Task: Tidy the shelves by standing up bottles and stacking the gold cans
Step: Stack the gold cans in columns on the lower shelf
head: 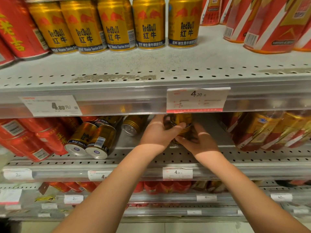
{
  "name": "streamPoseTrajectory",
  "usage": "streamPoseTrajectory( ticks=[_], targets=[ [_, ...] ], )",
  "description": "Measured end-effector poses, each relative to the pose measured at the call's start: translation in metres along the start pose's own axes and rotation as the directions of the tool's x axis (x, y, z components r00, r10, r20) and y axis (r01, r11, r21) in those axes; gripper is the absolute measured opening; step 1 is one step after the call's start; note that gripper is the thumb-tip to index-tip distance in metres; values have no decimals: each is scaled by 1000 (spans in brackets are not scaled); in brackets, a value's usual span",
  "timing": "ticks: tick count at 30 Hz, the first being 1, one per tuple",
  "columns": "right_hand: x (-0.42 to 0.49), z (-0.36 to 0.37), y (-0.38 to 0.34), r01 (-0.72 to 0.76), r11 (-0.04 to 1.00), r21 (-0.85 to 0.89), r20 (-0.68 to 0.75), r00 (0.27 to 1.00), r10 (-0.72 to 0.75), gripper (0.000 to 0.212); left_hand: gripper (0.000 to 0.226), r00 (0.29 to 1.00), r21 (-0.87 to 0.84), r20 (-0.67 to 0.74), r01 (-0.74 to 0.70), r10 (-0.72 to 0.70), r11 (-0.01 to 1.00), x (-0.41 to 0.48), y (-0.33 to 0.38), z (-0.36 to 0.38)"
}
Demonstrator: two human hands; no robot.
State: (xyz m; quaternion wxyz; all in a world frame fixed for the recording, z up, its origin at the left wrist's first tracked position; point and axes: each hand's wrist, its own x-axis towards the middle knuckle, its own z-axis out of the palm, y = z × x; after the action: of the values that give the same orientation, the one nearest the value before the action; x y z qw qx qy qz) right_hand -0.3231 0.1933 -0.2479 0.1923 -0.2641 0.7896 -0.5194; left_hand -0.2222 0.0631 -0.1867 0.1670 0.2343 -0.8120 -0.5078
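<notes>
The upper shelf (151,68) spans the whole view. On it stand red cans (18,31) at the left, a top row (114,26) of five upright gold cans in the middle, and red packs (269,26) at the right. Its front rail carries a price tag (196,100) that hangs over the space below and hides the top of what the hands hold.

On the middle shelf (168,158), a red pile (33,138) of cans leans at the left. Just beside it a tilted pair (90,140) of gold cans touch each other, their bases turned toward the camera. Behind them a lying can (133,125) shows its silver end. Bottles (262,130) with gold labels crowd the right end, apart from the hands.

Both bare forearms reach in between the pair and the bottles. The left hand (156,133) curls round the left side of a gold can (181,121), thumb across its front. The right hand (200,142) wraps the can's lower right side, fingers bent around it. The can stands roughly upright between the two palms, under the tag. A second can base (176,144) shows beneath the fingers; whether the two touch cannot be told.
</notes>
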Motion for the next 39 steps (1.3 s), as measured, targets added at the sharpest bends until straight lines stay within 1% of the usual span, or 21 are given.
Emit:
streamPoseTrajectory(
  ticks=[2, 5, 7, 9, 10, 12, 13, 14, 16, 17, 19, 21, 22, 25, 28, 29, 32, 33, 35, 36, 39],
  targets=[
    [4, -10, 6, 1, 1000, 25, -1, 1000, -1, 66, 47, 1000, -35, 25, 1, 0, 999, 3, 3, 9],
    [7, -22, 7, -14, 1000, 23, 9, 1000, 14, 62, 53, 1000, -51, 20, -10, 11, 999, 6, 6, 16],
    [5, -26, 3, -30, 1000, 0, 13, 999, 30, 55, 51, 1000, -56, 22, 10, -9, 998, 4, 6, 16],
    [1, -28, -2, -44, 998, -43, 21, 999, 45, 57, 39, 1000, -49, -13, 7, -8, 999, -1, 4, 12],
    [-2, -29, -5, -50, 995, -87, 32, 998, 53, 64, 32, 998, -10, -63, -3, 2, 1000, -5, 1, 7],
    [-11, -32, -7, -71, 974, -217, -4, 997, 72, 83, 24, 981, 207, -190, -7, 47, 978, -13, -8, -13],
    [-22, -35, -7, -75, 965, -252, -66, 996, 60, 87, 29, 966, 351, -241, 3, 87, 937, -16, -13, -26],
    [-36, -37, -8, -52, 961, -272, -139, 990, 14, 82, 34, 950, 478, -283, 22, 130, 878, -18, -19, -41],
    [-68, -38, -9, 48, 946, -319, -241, 962, -130, 54, 42, 921, 661, -334, 78, 200, 747, -17, -29, -69],
    [-83, -34, -13, 78, 938, -338, -256, 952, -171, 38, 47, 921, 739, -327, 108, 214, 665, -14, -32, -78],
    [-101, -18, -24, 111, 929, -353, -233, 951, -202, 12, 55, 945, 869, -260, 139, 198, 474, -4, -39, -85],
    [-107, 7, -39, 153, 931, -331, -152, 965, -213, 14, 61, 974, 932, -174, 115, 147, 343, 7, -44, -87],
    [-106, 20, -45, 170, 937, -306, -112, 971, -213, 20, 63, 983, 943, -139, 93, 123, 320, 11, -46, -87],
    [-93, 55, -57, 170, 945, -278, -74, 978, -197, 32, 63, 992, 936, -55, 11, 116, 353, 19, -54, -94],
    [-71, 86, -67, 116, 967, -229, -114, 983, -145, 46, 68, 990, 868, 31, -96, 140, 488, 17, -58, -105],
    [-64, 96, -69, 96, 973, -212, -142, 982, -127, 50, 72, 989, 850, 59, -120, 135, 513, 13, -58, -108],
    [-47, 120, -69, 2, 959, -282, -218, 974, -66, 65, 74, 978, 841, 98, -180, 185, 510, 0, -59, -113],
    [-44, 126, -67, -24, 944, -328, -223, 973, -53, 69, 72, 973, 824, 101, -199, 208, 531, -5, -59, -115],
    [-41, 133, -63, -25, 904, -427, -213, 974, -74, 74, 70, 967, 755, 117, -233, 225, 613, -11, -58, -120],
    [-42, 135, -62, -4, 884, -468, -205, 973, -104, 77, 71, 969, 695, 137, -243, 207, 677, -12, -57, -124],
    [-43, 134, -62, 60, 850, -523, -176, 968, -177, 85, 80, 967, 429, 225, -210, 121, 879, -17, -54, -133]
  ],
)
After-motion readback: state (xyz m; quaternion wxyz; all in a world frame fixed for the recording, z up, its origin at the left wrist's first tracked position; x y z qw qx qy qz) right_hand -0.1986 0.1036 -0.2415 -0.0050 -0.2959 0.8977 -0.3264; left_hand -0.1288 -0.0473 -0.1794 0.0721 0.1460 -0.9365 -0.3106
